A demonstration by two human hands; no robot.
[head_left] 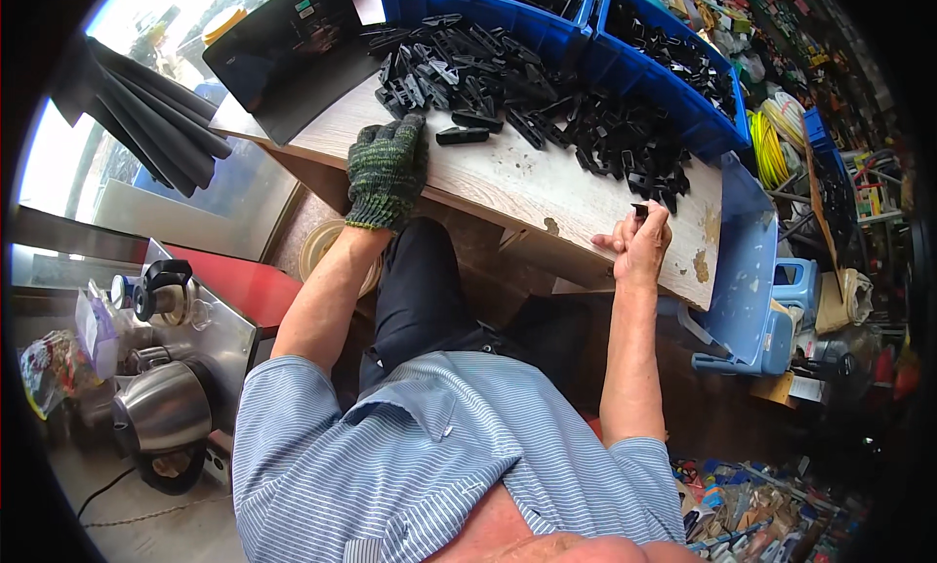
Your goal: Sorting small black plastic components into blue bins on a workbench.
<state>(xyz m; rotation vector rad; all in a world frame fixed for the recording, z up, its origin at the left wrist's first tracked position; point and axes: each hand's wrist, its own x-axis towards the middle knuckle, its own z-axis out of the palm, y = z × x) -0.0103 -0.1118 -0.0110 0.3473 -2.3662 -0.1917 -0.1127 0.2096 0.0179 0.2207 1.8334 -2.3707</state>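
My left hand [383, 178], in a dark green and black knitted glove, rests at the table's front edge beside a heap of black plastic parts [488, 70]. Its fingers are curled together; whatever they may hold is hidden. One loose black part [462, 136] lies just right of the glove. My bare right hand [636, 248] is over the front right of the table, pinching a small black plastic part [641, 211] between thumb and fingers. A second heap of smaller black parts [625, 139] lies just beyond that hand.
Blue bins [664, 80] of black parts line the back of the worn wooden table [576, 207]. A dark flat panel [293, 60] stands at its left end. A blue plastic chair [747, 270] is at the right. A steel kettle [166, 407] stands at the lower left.
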